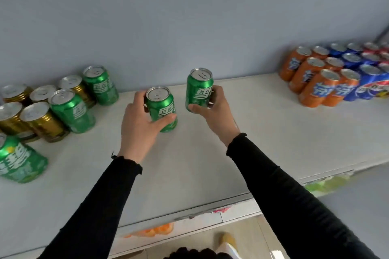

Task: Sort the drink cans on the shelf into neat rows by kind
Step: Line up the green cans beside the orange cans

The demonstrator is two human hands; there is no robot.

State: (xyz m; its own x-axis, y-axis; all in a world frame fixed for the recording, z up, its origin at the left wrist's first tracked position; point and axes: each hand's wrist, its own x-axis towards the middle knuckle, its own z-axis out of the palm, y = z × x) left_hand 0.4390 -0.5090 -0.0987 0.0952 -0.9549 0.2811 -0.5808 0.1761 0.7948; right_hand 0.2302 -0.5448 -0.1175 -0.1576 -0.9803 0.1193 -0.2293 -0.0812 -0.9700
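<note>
My left hand grips an upright green can that stands on the white shelf near its middle. My right hand holds a second green can, a little further back and to the right, seemingly raised off the shelf. At the left, three more green cans stand among several gold cans. At the far right, several orange cans stand in rows beside several blue cans, with red cans behind them.
A grey-blue wall closes the back of the shelf. The shelf's front edge carries torn coloured labels. Below it I see a wooden floor and a shoe. Both my arms wear black sleeves.
</note>
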